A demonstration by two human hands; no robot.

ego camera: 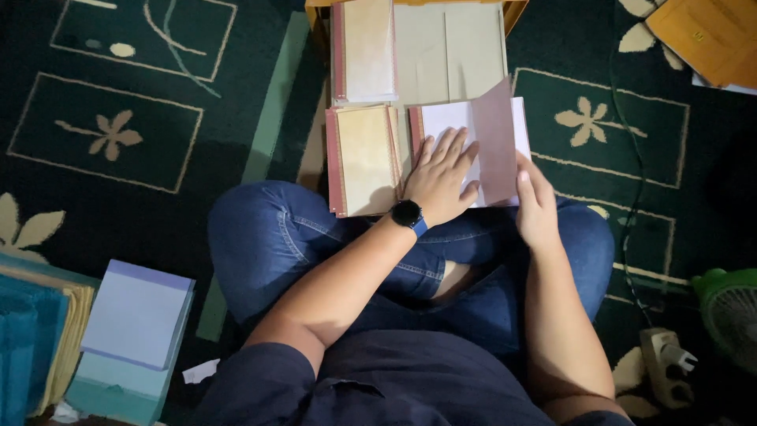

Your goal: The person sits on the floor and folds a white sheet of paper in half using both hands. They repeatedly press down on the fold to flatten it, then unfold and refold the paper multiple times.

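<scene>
Person sits cross-legged on a dark green patterned carpet (118, 142), jeans and dark shirt, looking down at a low board with paper stuff on it. The left hand (441, 177), smartwatch (408, 214) on the wrist, lies flat with fingers spread on the white inside of a pink folded card (505, 134), pressing it down, not gripping anything. The right hand (538, 207) sits at the card's right lower edge, thumb up against the raised pink flap (495, 142); looks like it's pinching or steadying that flap, but I can't really tell how tight the fingers are.

Just left of the card there's a tan booklet with a pink spine (364, 160), and another one like it (364, 51) further up, both touching or nearly touching the stack area.

Off to the lower left sits a pile of lavender and teal paper sheets (136, 327). Bottom right has a power strip (666, 364) and a green fan (729, 312). Orange cardboard (710, 35) sits top right.
</scene>
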